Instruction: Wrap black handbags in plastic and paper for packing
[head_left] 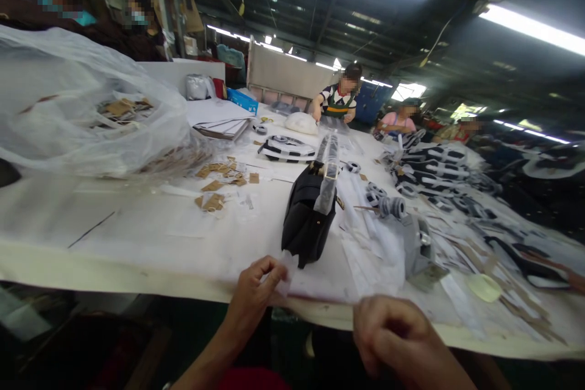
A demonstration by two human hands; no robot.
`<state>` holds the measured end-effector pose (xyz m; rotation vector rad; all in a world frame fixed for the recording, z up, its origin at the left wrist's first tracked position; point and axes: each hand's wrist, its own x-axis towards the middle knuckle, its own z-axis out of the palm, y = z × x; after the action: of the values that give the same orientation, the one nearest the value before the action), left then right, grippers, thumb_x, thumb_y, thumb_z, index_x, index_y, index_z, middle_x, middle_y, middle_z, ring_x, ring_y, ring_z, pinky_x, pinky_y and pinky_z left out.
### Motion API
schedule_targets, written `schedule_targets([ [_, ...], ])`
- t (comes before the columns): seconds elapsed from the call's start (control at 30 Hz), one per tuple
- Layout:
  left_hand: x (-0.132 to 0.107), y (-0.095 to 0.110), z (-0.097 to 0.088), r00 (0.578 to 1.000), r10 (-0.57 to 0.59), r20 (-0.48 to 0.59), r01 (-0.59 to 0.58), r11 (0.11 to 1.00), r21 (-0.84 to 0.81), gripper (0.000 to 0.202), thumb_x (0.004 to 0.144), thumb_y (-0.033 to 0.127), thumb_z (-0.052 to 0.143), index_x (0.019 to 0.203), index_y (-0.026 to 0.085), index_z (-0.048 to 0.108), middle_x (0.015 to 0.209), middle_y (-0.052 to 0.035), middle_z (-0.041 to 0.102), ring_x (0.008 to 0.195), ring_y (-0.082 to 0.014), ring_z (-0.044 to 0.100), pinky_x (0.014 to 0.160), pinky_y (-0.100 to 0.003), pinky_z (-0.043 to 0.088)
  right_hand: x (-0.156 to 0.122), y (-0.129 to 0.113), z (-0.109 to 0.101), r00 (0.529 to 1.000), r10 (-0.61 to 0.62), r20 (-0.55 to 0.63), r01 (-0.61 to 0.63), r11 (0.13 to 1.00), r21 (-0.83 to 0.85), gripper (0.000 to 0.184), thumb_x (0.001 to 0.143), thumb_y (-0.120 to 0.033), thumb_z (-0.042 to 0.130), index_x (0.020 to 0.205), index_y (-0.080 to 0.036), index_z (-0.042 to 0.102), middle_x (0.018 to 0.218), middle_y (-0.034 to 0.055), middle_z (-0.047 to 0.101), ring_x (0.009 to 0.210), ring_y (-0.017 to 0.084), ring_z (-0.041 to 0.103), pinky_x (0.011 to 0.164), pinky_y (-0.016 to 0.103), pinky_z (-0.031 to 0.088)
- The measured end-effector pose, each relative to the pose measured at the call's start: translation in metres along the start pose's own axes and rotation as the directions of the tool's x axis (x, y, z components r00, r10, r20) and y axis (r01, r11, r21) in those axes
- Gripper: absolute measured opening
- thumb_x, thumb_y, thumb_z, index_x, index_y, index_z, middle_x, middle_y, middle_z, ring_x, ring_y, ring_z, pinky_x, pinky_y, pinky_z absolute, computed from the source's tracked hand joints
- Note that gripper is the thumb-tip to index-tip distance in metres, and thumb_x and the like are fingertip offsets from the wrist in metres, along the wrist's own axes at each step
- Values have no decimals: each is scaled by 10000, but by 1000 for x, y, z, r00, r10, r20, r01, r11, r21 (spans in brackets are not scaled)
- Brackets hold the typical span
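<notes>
A black handbag stands on the white-covered table in front of me, its handle wrapped in clear film and rising from the top. At the bag's near bottom corner, my left hand pinches a thin, whitish translucent sheet, which may be plastic or tissue. My right hand hovers at the table's front edge, fingers curled closed and a little blurred. Whatever it may hold is hidden. To the bag's right lie white sheets and a grey tape dispenser.
Brown tags lie scattered to the left, beside a large clear plastic bag. Striped black-and-white straps are piled at right, with paper strips nearer. A co-worker stands across the table.
</notes>
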<state>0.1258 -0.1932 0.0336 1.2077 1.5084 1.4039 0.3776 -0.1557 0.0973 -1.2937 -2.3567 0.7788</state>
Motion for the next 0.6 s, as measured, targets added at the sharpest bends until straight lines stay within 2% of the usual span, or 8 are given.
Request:
schedule_targets([
  [0.07,0,2,-5,1000,-6,-10,6,1000,-17,365,892,477,533,713,181,647,721,-7,634,755,-185,580,737,-258,432,24,3,14,997,70,23,-73,960,270,467,861,-637,556,692,-211,644,592,3,625,559,148,580,550,259,476],
  [0.13,-1,3,-8,1000,-15,-10,15,1000,-24,358,892,468,531,706,179,633,709,-6,633,735,-179,576,724,-255,437,45,8,30,986,166,-8,-149,903,403,434,798,-599,633,603,-216,572,539,-13,571,537,146,539,543,259,441],
  [0.23,-3,4,-11,1000,-25,2,25,999,-33,335,881,452,537,713,177,625,714,-9,637,722,-172,572,720,-255,439,65,16,55,962,265,-65,-221,897,382,376,749,-545,667,587,-222,563,546,-14,562,562,162,530,552,276,425],
  [0.33,-3,3,-12,1000,-23,3,23,998,-51,295,860,424,557,716,174,623,719,-12,641,723,-169,573,722,-258,438,76,21,74,952,305,-13,-277,883,380,314,731,-526,662,795,-219,677,658,14,649,656,211,612,571,300,464],
  [0.43,-2,3,-12,1000,-26,2,26,997,-76,256,832,400,578,716,175,615,707,-7,634,704,-163,569,699,-255,432,83,19,85,930,367,-4,-333,848,411,403,705,-530,678,945,-206,682,697,35,678,685,240,646,548,313,484],
  [0.5,-2,3,-11,999,-35,-2,34,997,-68,245,823,391,579,711,175,609,695,-3,626,692,-161,563,681,-252,424,88,14,88,919,393,-25,-341,824,453,387,692,-534,688,895,-205,665,692,39,678,673,240,648,537,313,485],
  [0.6,-1,1,-11,1000,-24,-10,24,1000,-10,272,849,392,555,694,175,613,675,-1,621,682,-157,558,668,-249,410,89,2,87,931,365,-23,-300,796,526,353,682,-548,706,678,-216,582,620,25,645,623,216,632,551,306,488],
])
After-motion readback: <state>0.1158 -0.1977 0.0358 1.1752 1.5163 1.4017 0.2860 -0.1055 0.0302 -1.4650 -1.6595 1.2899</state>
